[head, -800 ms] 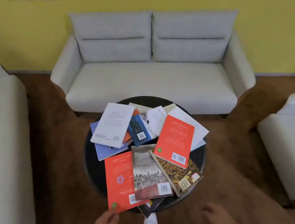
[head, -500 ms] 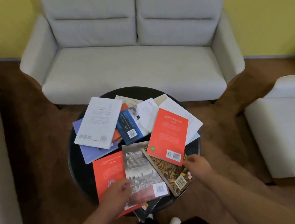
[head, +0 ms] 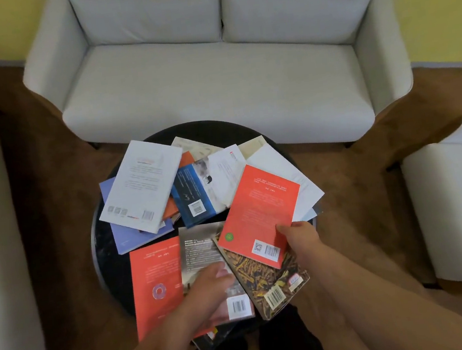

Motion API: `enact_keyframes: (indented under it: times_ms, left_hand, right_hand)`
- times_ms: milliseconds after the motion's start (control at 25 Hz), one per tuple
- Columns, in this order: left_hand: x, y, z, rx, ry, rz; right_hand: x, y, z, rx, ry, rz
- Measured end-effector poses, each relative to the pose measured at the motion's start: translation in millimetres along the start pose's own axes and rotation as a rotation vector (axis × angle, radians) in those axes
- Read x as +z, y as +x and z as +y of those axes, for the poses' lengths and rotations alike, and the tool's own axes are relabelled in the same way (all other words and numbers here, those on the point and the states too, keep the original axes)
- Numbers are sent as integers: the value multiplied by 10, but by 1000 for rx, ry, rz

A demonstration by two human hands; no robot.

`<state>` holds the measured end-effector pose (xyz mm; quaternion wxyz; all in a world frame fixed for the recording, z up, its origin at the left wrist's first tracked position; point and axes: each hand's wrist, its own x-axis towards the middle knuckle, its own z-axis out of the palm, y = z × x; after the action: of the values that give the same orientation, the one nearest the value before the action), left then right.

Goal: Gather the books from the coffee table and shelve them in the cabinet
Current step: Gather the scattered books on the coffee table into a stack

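Right hand [head: 302, 241] now on barcoded book [head: 259, 215]

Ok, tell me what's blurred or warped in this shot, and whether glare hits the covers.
Head view: the left hand is motion-smeared over the grey book; the right hand pinching the tilted red book is sharper; the wide lens bows the sofa outward; light is soft and even, no glare on covers.

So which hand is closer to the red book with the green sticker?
Right. The right hand grips the red book at its near right edge; the left hand lies on the grey book to its left, not touching it.
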<state>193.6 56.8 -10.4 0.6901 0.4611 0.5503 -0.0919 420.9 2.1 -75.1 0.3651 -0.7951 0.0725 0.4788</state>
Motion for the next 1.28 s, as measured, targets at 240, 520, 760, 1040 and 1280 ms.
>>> enact_keyframes:
  times_ms: [240, 520, 760, 1040, 1280]
  left_hand:
    - [-4, 99, 18, -28, -63, 48]
    - [-17, 130, -57, -49, -219, 103]
    - [51, 100, -99, -44, -348, 104]
    - [123, 43, 61, -3, -393, 91]
    - [241, 22, 99, -2, -198, 75]
  right_hand:
    - [-133, -3, -81, 59, 213, -237]
    - [-613, -582, -389, -267, 100, -104]
    - [-497, -1196, -195, -797, -1003, 26]
    - [253, -1075, 506, -778, -951, -251]
    - [-163, -395, 242, -314, -505, -100]
